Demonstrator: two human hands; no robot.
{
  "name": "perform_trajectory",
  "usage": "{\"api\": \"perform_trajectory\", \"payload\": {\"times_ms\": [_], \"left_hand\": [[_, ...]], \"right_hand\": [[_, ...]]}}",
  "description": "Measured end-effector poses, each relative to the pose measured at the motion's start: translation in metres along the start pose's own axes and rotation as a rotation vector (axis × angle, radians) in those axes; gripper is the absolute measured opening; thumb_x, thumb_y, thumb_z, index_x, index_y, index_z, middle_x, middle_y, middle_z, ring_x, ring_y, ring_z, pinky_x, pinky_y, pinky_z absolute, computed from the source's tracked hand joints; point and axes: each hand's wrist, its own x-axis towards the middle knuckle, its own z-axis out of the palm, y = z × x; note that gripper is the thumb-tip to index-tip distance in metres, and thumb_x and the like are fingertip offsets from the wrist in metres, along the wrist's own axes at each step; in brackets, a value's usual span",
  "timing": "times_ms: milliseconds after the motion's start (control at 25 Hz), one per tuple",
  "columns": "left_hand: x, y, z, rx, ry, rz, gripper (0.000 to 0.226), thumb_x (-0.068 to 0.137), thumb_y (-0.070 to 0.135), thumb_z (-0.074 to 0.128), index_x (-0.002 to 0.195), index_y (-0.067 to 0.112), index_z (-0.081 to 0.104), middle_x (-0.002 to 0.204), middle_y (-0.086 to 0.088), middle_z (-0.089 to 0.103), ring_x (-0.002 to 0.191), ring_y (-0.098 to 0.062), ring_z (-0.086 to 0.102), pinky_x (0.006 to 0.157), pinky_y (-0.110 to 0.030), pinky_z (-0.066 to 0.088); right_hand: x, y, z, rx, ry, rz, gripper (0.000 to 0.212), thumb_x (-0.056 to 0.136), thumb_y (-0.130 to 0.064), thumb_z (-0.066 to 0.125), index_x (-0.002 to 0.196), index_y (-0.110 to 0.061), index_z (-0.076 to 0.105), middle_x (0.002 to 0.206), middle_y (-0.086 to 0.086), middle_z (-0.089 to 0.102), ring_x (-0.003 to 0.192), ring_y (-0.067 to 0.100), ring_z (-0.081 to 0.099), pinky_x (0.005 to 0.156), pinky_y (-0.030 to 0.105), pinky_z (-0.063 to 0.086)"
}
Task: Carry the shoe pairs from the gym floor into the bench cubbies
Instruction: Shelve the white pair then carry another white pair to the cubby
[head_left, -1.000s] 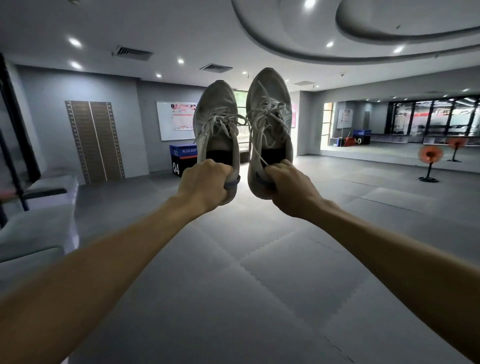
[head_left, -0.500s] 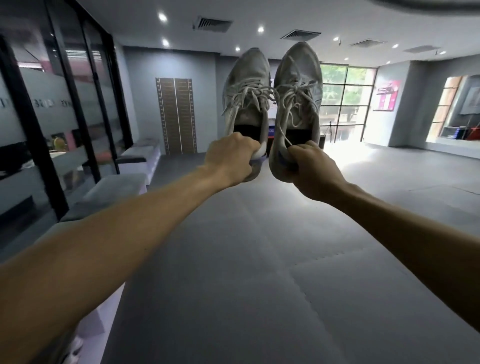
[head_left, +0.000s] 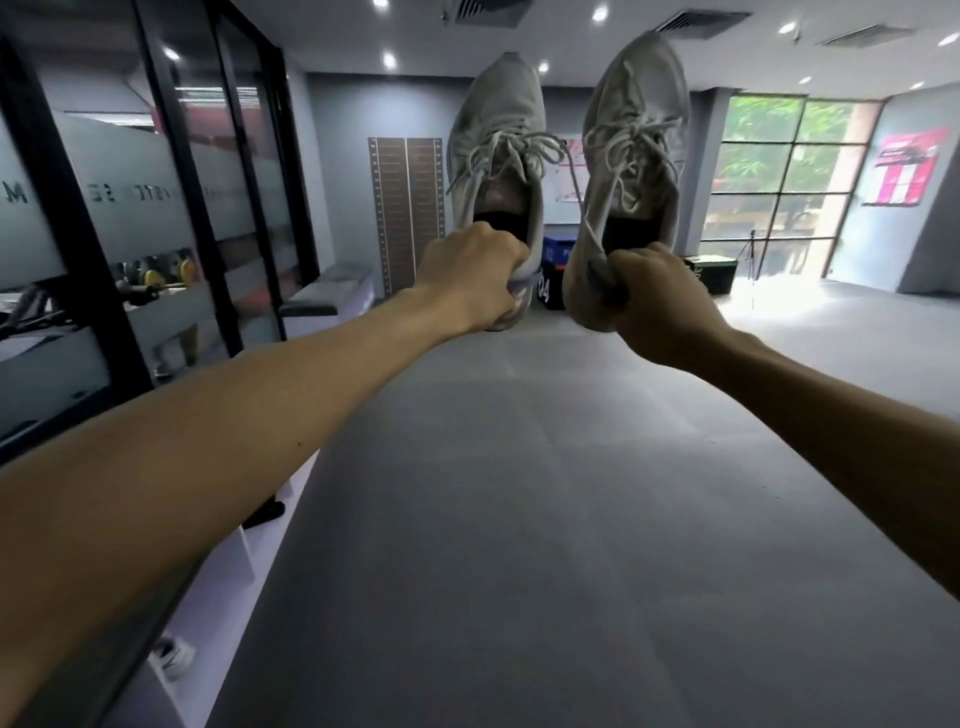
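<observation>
Head camera: my left hand (head_left: 470, 275) and right hand (head_left: 657, 306) each grip a grey sneaker's heel, left sneaker (head_left: 496, 150), right sneaker (head_left: 631, 150), aloft above the gym floor (head_left: 519, 519); pair collected, bench cubbies not reached.

Two shoes are held up side by side, a small gap between them, toes up. The left hand (head_left: 475, 275) grips the heel of the left shoe (head_left: 496, 156), and the right hand (head_left: 657, 304) grips the heel of the right shoe (head_left: 631, 156). Below them lies the floor mat (head_left: 519, 519). A bench (head_left: 327, 291) stands along the mat's left edge, before the glass wall (head_left: 104, 208). Behind the shoes, at the mat's far edge, stands a box (head_left: 553, 270).
</observation>
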Motion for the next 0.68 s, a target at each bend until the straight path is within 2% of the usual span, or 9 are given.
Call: {"api": "perform_trajectory", "payload": {"times_ms": [200,400,480,600,680], "left_hand": [[0.090,-0.040,0.086,0.069,-0.013,-0.061,0.016,0.081,0.025,0.065,0.074,0.019,0.052,0.077,-0.002,0.052,0.073,-0.026,0.049,0.064,-0.033,0.037],[0.175,-0.085,0.150,0.102,-0.031,-0.145,0.010,0.082,0.024,0.062,0.081,0.013,0.062,0.079,-0.004,0.056,0.080,-0.028,0.057,0.062,-0.030,0.034],[0.205,-0.111,0.169,0.130,-0.045,-0.181,0.010,0.084,0.023,0.061,0.083,0.014,0.062,0.084,-0.006,0.059,0.085,-0.030,0.059,0.063,-0.030,0.035],[0.239,-0.159,0.201,0.197,-0.050,-0.268,0.009,0.083,0.018,0.062,0.079,0.013,0.055,0.081,-0.003,0.054,0.082,-0.029,0.058,0.064,-0.033,0.036],[0.256,-0.199,0.218,0.243,-0.033,-0.324,0.006,0.081,0.016,0.063,0.086,0.012,0.062,0.081,-0.002,0.054,0.080,-0.029,0.058,0.063,-0.033,0.037]], "right_hand": [[0.078,0.090,0.086,0.050,-0.006,-0.044,0.025,0.081,-0.016,0.060,0.065,-0.016,0.040,0.073,0.000,0.046,0.077,0.021,0.036,0.060,0.035,0.033],[0.174,0.173,0.172,0.098,-0.056,-0.107,0.022,0.079,-0.020,0.061,0.067,-0.016,0.044,0.078,0.006,0.053,0.082,0.029,0.045,0.065,0.040,0.042],[0.215,0.190,0.212,0.127,-0.063,-0.138,0.018,0.078,-0.021,0.060,0.069,-0.015,0.046,0.078,0.007,0.053,0.085,0.031,0.046,0.067,0.041,0.044],[0.267,0.199,0.270,0.191,-0.105,-0.183,0.017,0.078,-0.021,0.057,0.068,-0.015,0.045,0.076,0.001,0.047,0.081,0.025,0.041,0.066,0.038,0.040],[0.302,0.196,0.309,0.239,-0.128,-0.232,0.020,0.078,-0.019,0.057,0.065,-0.019,0.041,0.075,0.000,0.046,0.079,0.021,0.038,0.065,0.036,0.037]]}}
